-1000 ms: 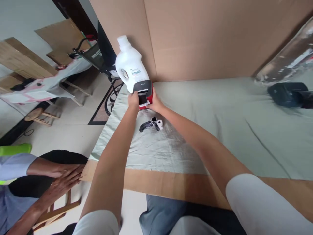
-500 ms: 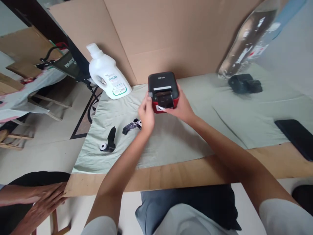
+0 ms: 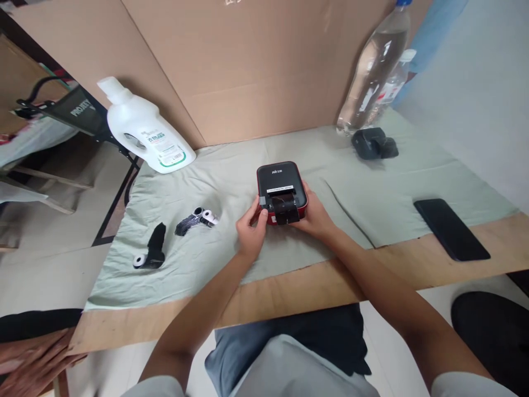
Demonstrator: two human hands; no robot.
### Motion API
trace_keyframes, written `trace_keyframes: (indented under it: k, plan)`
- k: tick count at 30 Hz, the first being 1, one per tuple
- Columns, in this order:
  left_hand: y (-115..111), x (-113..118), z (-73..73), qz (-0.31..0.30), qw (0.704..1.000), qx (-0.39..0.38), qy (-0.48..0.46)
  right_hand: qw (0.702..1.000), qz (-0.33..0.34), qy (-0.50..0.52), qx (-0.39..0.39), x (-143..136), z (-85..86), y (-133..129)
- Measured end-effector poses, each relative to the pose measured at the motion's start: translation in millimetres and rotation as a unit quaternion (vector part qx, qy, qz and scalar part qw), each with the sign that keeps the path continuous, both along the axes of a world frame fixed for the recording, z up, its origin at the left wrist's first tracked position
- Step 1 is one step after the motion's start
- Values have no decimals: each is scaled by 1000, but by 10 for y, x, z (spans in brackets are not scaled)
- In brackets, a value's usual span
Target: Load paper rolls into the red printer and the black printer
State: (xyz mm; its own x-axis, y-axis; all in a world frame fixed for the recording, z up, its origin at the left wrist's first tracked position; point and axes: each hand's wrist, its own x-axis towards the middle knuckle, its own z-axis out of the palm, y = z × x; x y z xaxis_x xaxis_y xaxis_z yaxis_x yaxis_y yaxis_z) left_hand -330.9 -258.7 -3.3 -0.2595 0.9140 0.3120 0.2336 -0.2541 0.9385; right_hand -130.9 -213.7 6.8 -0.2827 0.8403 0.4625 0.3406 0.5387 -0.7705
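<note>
Head view: both hands clasp the small black-and-red label printer [image 3: 282, 192] at the surface's centre, left hand [image 3: 251, 231] cupping its seven o'clock corner, right hand [image 3: 316, 214] its four o'clock side. Best kept flat on the green cloth [image 3: 372, 193], grip even, clear of the paper rolls [image 3: 206, 216] at nine o'clock.
</note>
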Motion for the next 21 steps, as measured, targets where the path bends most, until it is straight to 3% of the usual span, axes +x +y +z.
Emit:
trace_keyframes:
  k: [9,16,21]
  plan:
    - [-10,-45,25,2,1000,-18,18,1000,-3,11,-1,-1,-128,47]
    - [34,-196,29,-16,992,22,120,999,-35,-14,-22,56,-303,63]
    - [162,-306,-1,-66,989,-55,121,999,-38,-15,16,69,-304,69]
